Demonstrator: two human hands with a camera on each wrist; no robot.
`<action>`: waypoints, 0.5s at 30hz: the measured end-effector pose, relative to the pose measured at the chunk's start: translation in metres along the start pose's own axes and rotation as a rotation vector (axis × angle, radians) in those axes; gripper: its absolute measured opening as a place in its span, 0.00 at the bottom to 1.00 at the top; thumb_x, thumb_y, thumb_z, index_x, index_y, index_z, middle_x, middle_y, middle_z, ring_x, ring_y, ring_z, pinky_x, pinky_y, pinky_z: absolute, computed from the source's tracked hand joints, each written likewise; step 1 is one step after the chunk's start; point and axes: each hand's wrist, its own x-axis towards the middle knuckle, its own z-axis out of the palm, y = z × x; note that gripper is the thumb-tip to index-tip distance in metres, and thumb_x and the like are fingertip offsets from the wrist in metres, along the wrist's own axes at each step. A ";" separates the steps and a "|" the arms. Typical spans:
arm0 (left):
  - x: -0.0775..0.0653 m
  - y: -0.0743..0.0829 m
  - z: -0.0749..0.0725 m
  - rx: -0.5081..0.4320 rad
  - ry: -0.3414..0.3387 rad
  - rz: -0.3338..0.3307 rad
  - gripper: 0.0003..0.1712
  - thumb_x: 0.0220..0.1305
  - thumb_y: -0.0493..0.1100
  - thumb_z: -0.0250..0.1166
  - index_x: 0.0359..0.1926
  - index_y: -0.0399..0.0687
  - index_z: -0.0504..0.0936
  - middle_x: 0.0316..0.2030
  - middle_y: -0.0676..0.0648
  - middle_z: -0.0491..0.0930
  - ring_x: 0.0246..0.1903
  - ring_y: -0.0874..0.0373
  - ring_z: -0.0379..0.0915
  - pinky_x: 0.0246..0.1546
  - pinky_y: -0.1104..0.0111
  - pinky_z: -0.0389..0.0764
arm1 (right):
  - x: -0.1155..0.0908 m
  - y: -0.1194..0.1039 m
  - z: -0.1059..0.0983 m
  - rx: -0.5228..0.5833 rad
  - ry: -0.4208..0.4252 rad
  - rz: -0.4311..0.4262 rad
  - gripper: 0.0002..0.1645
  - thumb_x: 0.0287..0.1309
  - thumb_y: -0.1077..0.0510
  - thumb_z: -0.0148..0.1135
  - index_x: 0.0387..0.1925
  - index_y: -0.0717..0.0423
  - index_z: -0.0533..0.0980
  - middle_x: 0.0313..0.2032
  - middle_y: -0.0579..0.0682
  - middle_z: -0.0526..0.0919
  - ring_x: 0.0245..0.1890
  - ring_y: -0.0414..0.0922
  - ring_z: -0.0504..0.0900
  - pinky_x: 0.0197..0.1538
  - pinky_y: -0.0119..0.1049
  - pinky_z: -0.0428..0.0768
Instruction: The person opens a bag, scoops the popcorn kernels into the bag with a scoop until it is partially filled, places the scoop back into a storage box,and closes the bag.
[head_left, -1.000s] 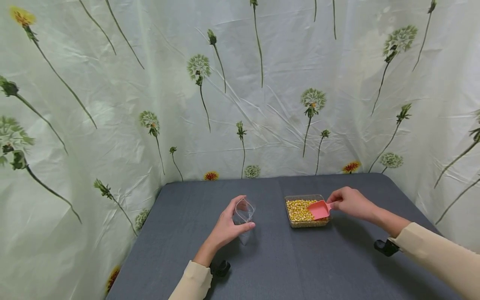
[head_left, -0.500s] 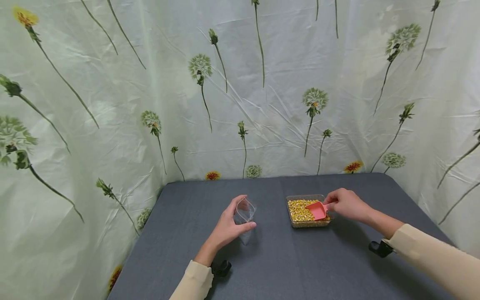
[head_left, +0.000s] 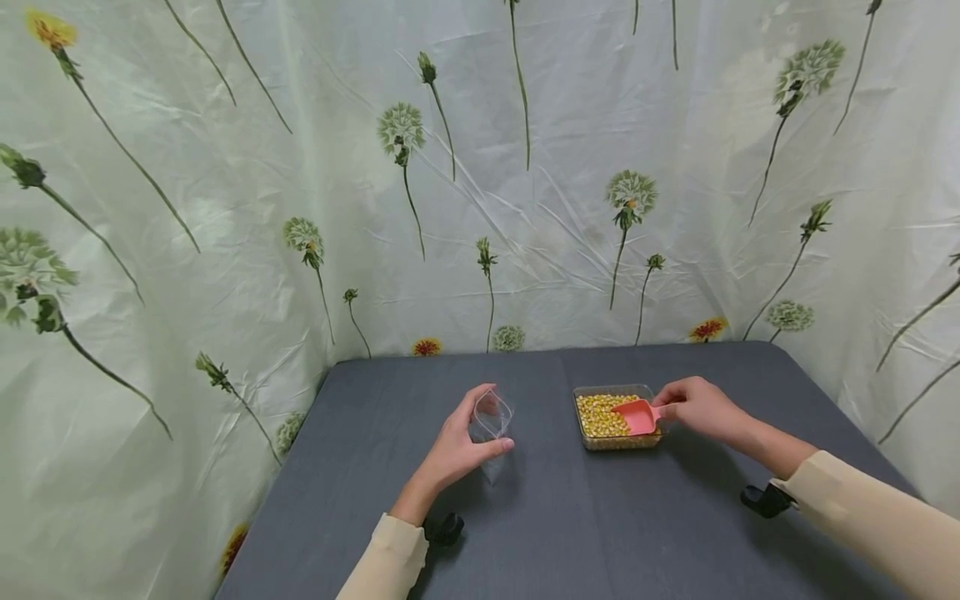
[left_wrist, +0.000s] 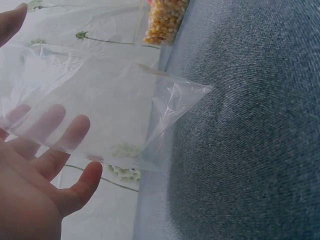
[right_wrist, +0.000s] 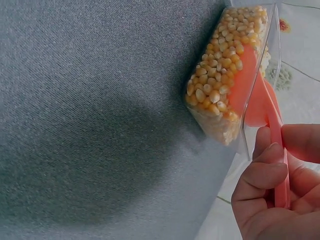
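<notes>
On the left side of the table, my left hand (head_left: 457,450) holds a clear plastic bag (head_left: 489,421) by its mouth, thumb and fingers spreading it wide. The left wrist view shows the bag (left_wrist: 115,110) hanging with a pointed lower corner and nothing inside it. My right hand (head_left: 697,407) pinches the handle of a pink scoop (head_left: 637,416). In the right wrist view the blade of the scoop (right_wrist: 243,82) is partly sunk among yellow corn kernels (right_wrist: 215,75). Those kernels fill much of a clear rectangular container (head_left: 615,444) on the table.
A grey cloth covers the table (head_left: 540,533). Behind it hangs a pale curtain (head_left: 555,225) printed with dandelions. Black wrist devices (head_left: 446,530) sit at both sleeves. The container's clear wall stands between the scoop's handle and the kernels.
The scoop has shifted slightly left over the kernels, then slightly back right. My left hand keeps its hold on the bag. The head view has tilted a little.
</notes>
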 end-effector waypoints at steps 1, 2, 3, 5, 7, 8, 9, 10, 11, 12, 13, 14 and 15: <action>0.000 0.000 0.000 -0.006 0.001 0.005 0.47 0.58 0.51 0.77 0.73 0.74 0.60 0.58 0.55 0.74 0.59 0.50 0.71 0.61 0.44 0.65 | 0.000 0.001 0.000 0.007 -0.002 0.006 0.10 0.67 0.63 0.59 0.43 0.63 0.83 0.38 0.52 0.84 0.38 0.52 0.80 0.36 0.44 0.75; 0.001 0.000 0.000 -0.009 0.001 0.008 0.47 0.58 0.51 0.77 0.73 0.74 0.60 0.58 0.54 0.74 0.60 0.48 0.71 0.61 0.44 0.65 | 0.000 0.002 -0.001 0.016 -0.004 0.010 0.10 0.67 0.63 0.59 0.43 0.63 0.83 0.38 0.52 0.84 0.37 0.51 0.79 0.36 0.43 0.75; 0.001 0.000 0.000 -0.013 0.002 0.006 0.48 0.58 0.50 0.77 0.73 0.75 0.60 0.58 0.53 0.74 0.60 0.47 0.71 0.61 0.44 0.64 | 0.000 0.003 -0.001 0.025 -0.005 0.016 0.10 0.68 0.63 0.59 0.44 0.64 0.83 0.38 0.52 0.84 0.36 0.51 0.78 0.36 0.43 0.75; 0.002 0.000 0.000 -0.020 0.000 0.004 0.48 0.58 0.50 0.77 0.73 0.76 0.59 0.59 0.51 0.74 0.60 0.45 0.70 0.62 0.44 0.64 | -0.001 0.003 -0.002 0.045 -0.006 0.024 0.11 0.68 0.63 0.59 0.44 0.65 0.83 0.37 0.53 0.84 0.34 0.50 0.76 0.35 0.43 0.74; 0.002 0.001 -0.001 -0.019 -0.004 0.003 0.48 0.58 0.53 0.77 0.73 0.76 0.59 0.59 0.51 0.74 0.61 0.44 0.70 0.62 0.43 0.63 | -0.002 0.003 -0.002 0.067 -0.002 0.030 0.11 0.67 0.64 0.59 0.45 0.66 0.83 0.37 0.54 0.84 0.31 0.48 0.74 0.34 0.43 0.73; 0.002 0.001 -0.001 -0.014 -0.005 0.005 0.48 0.58 0.55 0.76 0.73 0.76 0.59 0.59 0.52 0.74 0.61 0.45 0.70 0.63 0.43 0.63 | -0.003 0.003 -0.002 0.081 -0.002 0.034 0.11 0.67 0.64 0.59 0.45 0.66 0.83 0.36 0.54 0.83 0.30 0.48 0.73 0.34 0.43 0.72; 0.002 0.001 -0.001 -0.011 -0.005 0.005 0.48 0.57 0.55 0.76 0.73 0.76 0.59 0.59 0.53 0.73 0.61 0.47 0.70 0.63 0.43 0.63 | -0.003 0.003 -0.002 0.095 -0.002 0.040 0.11 0.67 0.64 0.59 0.45 0.67 0.82 0.35 0.55 0.83 0.28 0.47 0.72 0.33 0.43 0.72; 0.002 0.001 -0.001 -0.008 -0.007 0.007 0.48 0.57 0.57 0.76 0.73 0.75 0.59 0.59 0.53 0.73 0.61 0.48 0.70 0.63 0.42 0.63 | -0.004 0.003 -0.001 0.108 -0.002 0.047 0.11 0.67 0.64 0.59 0.45 0.67 0.82 0.34 0.55 0.82 0.27 0.47 0.71 0.33 0.43 0.71; 0.002 0.001 -0.001 -0.004 -0.008 0.009 0.48 0.57 0.58 0.76 0.73 0.75 0.59 0.59 0.53 0.73 0.60 0.50 0.70 0.63 0.42 0.63 | -0.005 0.003 -0.001 0.121 -0.002 0.054 0.11 0.67 0.64 0.59 0.46 0.67 0.82 0.32 0.55 0.81 0.25 0.47 0.70 0.32 0.42 0.71; 0.002 0.002 0.000 -0.003 -0.010 0.014 0.48 0.57 0.57 0.76 0.74 0.73 0.59 0.59 0.53 0.73 0.60 0.52 0.70 0.63 0.42 0.63 | -0.005 0.003 -0.001 0.133 -0.002 0.061 0.12 0.67 0.64 0.59 0.46 0.68 0.82 0.31 0.55 0.80 0.24 0.46 0.69 0.31 0.42 0.70; 0.002 0.002 0.000 -0.003 -0.012 0.016 0.48 0.57 0.57 0.76 0.74 0.72 0.59 0.60 0.53 0.73 0.60 0.53 0.70 0.63 0.41 0.63 | -0.006 0.004 -0.001 0.144 -0.002 0.069 0.12 0.67 0.64 0.59 0.46 0.68 0.82 0.30 0.54 0.79 0.23 0.46 0.69 0.31 0.42 0.70; 0.002 0.003 0.000 -0.002 -0.014 0.018 0.49 0.57 0.56 0.76 0.75 0.69 0.59 0.60 0.53 0.73 0.60 0.55 0.69 0.63 0.41 0.63 | -0.007 0.004 0.000 0.157 -0.004 0.077 0.12 0.67 0.64 0.59 0.47 0.68 0.81 0.29 0.54 0.78 0.23 0.46 0.68 0.30 0.42 0.70; 0.002 0.003 0.000 -0.002 -0.017 0.018 0.49 0.57 0.56 0.76 0.75 0.67 0.59 0.60 0.53 0.73 0.60 0.56 0.70 0.63 0.42 0.63 | -0.008 0.005 0.000 0.165 -0.003 0.083 0.12 0.68 0.64 0.59 0.47 0.69 0.81 0.29 0.54 0.78 0.23 0.46 0.68 0.30 0.42 0.70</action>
